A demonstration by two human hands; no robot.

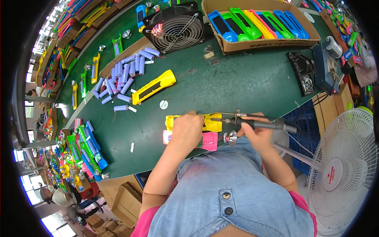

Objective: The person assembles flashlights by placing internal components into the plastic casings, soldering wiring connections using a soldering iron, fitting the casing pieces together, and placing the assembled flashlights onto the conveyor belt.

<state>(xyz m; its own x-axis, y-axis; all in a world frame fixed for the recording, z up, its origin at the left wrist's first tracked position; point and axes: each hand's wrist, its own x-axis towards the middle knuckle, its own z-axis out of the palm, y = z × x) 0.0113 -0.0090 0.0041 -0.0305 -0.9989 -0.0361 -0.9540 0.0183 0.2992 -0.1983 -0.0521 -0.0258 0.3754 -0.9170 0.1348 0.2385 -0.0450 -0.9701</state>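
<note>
Beneath left fingers (197, 118), yellow casing (214, 126)

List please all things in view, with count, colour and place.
Workbench: one, green, centre
Cells: many, purple, left of centre
Loose housing: one, yellow, beside cells
Work housing: one, yellow, front centre
Lower housing: one, pink, front edge
Nearest reflector: one, silver, beside lower housing
Soldering iron: one, black, over work housing
Bench carton: one, brown, far right
Carton housings: several, mixed, inside
Desk fan: one, black, far edge
Floor fan: one, white, right
Left housings: several, mixed, left
Background housings: many, mixed, far left
Left hand: one, bare, on work housing
Right hand: one, bare, on soldering iron
</note>
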